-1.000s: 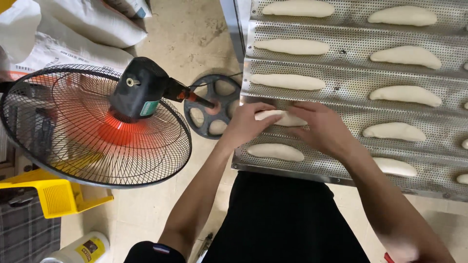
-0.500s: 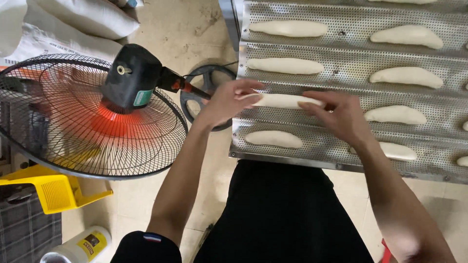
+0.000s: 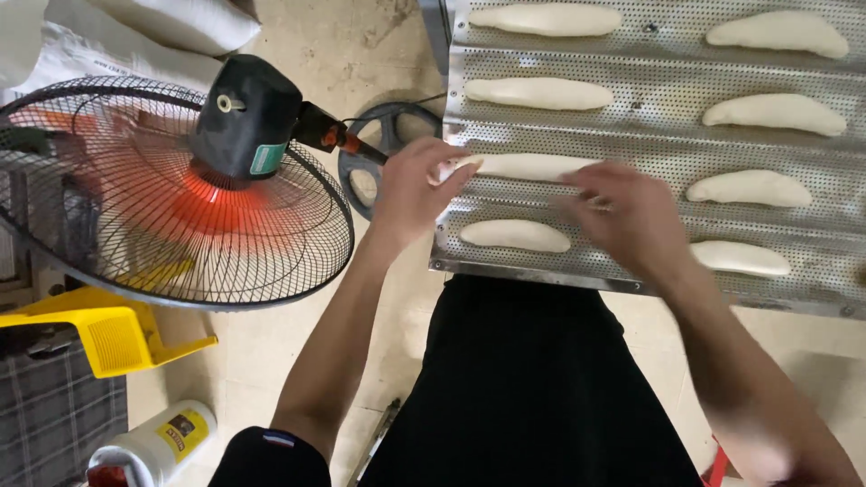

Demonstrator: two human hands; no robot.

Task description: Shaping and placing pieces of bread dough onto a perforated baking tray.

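— Left hand (image 3: 410,194)?
— At the left end of a long dough piece (image 3: 528,166), fingertips pinching that tip lightly, thumb side up, palm turned toward the tray.
— Right hand (image 3: 631,216)?
— Over the other end of the same dough piece, fingers curled down onto it, slightly blurred; hard to tell whether pinching or only pressing.
— Where exactly, that dough?
— Stretched between the two hands, lying along a groove of the perforated metal tray (image 3: 658,86), third groove counted from the top of the view, left column. Middle of it bare and visible, both ends under fingers.
— Around it?
— Another dough stick (image 3: 514,235) one groove nearer, just below the left hand's reach, untouched. Two more above in the left column (image 3: 538,93) and (image 3: 545,19). Four in the right column, the closest (image 3: 740,257) just beside the right wrist, the next (image 3: 749,188) a little farther up.
— Off the tray?
— Standing fan (image 3: 180,189) to the left with a dark motor housing (image 3: 245,117) and orange blades behind the grille, well apart from the dough. Yellow plastic dustpan (image 3: 108,338) below the fan, white bottle (image 3: 158,445) with a yellow label on the floor. Black apron (image 3: 532,388) filling the lower centre.
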